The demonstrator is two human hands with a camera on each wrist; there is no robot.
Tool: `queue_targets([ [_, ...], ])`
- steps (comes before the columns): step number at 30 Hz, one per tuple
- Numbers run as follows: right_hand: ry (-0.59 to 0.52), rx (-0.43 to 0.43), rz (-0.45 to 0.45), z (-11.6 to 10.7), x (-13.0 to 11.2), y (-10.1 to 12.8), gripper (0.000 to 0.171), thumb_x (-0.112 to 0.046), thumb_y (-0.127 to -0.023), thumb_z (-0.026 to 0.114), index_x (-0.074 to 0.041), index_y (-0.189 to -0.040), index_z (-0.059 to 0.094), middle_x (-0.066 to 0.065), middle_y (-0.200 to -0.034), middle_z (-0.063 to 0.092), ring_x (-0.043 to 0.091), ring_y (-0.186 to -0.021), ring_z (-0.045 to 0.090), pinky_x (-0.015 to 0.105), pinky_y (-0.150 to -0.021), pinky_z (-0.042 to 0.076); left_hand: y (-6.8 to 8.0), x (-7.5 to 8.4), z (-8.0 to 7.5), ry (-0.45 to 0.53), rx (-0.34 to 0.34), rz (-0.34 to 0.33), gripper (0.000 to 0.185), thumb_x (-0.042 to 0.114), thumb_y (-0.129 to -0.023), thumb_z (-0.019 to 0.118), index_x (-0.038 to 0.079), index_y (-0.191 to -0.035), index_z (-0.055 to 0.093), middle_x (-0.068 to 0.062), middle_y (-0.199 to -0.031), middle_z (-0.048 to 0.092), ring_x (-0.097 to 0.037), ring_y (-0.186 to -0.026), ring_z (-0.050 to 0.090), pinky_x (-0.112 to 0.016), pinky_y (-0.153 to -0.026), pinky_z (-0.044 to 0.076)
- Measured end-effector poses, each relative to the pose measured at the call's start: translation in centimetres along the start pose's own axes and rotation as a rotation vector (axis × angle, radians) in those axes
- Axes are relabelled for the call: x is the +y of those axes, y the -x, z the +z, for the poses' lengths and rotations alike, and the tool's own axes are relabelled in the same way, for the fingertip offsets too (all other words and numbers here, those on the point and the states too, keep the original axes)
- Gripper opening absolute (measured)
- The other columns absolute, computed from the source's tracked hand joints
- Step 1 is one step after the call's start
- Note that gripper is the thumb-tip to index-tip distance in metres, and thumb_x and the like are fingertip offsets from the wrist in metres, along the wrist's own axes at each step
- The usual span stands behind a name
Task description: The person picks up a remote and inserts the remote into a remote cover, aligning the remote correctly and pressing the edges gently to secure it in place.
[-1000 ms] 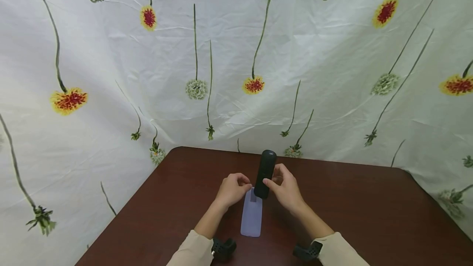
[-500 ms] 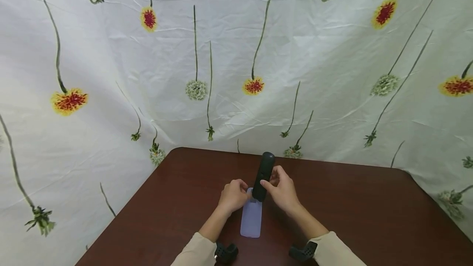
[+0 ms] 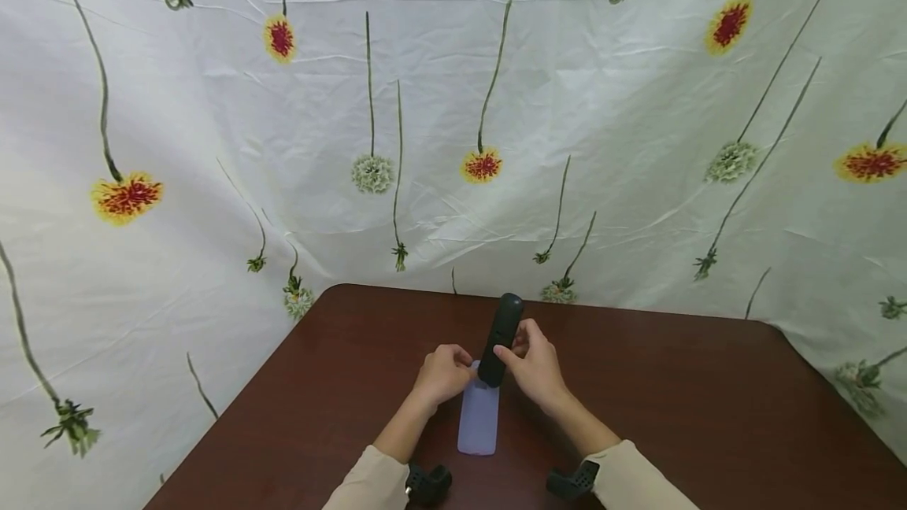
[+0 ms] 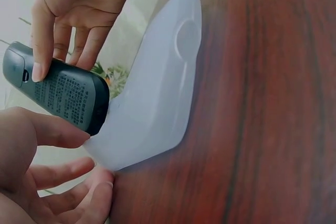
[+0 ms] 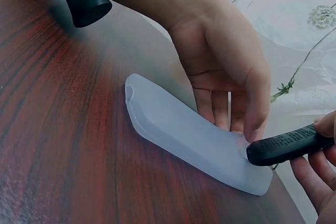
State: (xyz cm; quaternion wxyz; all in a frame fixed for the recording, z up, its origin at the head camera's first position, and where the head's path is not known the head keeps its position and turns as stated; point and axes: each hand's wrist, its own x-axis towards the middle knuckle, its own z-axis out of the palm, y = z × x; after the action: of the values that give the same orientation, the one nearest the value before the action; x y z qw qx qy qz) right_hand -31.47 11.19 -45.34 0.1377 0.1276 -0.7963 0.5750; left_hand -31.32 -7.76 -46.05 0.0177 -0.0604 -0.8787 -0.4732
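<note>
White cloth with printed flowers [image 3: 638,140] hangs behind the dark red wooden bench [image 3: 708,415]. On the bench lies a long, see-through soft plastic sleeve [image 3: 479,419], pointing away from the person. The left hand [image 3: 442,374] pinches its far end. The right hand [image 3: 534,364] pinches a long black remote [image 3: 500,329], tilted up, low end at the sleeve's mouth.
</note>
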Motion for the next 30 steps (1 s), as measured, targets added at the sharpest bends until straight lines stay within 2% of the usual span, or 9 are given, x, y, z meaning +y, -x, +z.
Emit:
queue_targets([
  [9,-0.055,0.019,0.062,0.7,0.2,-0.1,0.030,-0.004,-0.093,0.076,0.000,-0.112,0.053,0.016,-0.100,0.065,0.027,-0.088,0.072,0.036,-0.064,0.061,-0.1,-0.2,-0.2,0.026,-0.026,-0.009,0.012,0.011,-0.092,0.074,0.003,-0.099,0.070,-0.004,-0.084,0.064,-0.021,-0.077,0.061,-0.040,-0.067,0.051],
  [15,-0.175,-0.040,0.106,0.6,0.5,-0.1,0.040,-0.001,-0.095,0.073,0.002,-0.128,0.051,0.021,-0.107,0.064,0.034,-0.098,0.071,0.041,-0.073,0.061,-0.2,-0.3,-0.2,0.026,-0.029,-0.014,0.009,0.009,-0.092,0.072,0.003,-0.099,0.070,-0.004,-0.085,0.064,-0.021,-0.077,0.061,-0.039,-0.067,0.051],
  [21,-0.308,-0.109,0.152,0.1,0.9,-0.2,0.052,0.002,-0.097,0.070,-0.002,-0.144,0.046,0.025,-0.119,0.061,0.042,-0.108,0.067,0.048,-0.080,0.060,-0.3,-0.3,-0.2,0.026,-0.026,-0.007,0.010,0.009,-0.091,0.072,0.003,-0.099,0.070,-0.004,-0.086,0.065,-0.020,-0.078,0.062,-0.038,-0.068,0.051],
  [30,-0.354,-0.115,0.194,0.4,1.1,0.4,0.056,0.000,-0.100,0.067,0.000,-0.149,0.039,0.030,-0.129,0.055,0.046,-0.113,0.065,0.048,-0.082,0.059,-0.2,-0.3,-0.3,0.027,-0.027,-0.012,0.008,0.009,-0.093,0.071,0.004,-0.099,0.071,-0.005,-0.086,0.065,-0.021,-0.079,0.061,-0.038,-0.067,0.050],
])
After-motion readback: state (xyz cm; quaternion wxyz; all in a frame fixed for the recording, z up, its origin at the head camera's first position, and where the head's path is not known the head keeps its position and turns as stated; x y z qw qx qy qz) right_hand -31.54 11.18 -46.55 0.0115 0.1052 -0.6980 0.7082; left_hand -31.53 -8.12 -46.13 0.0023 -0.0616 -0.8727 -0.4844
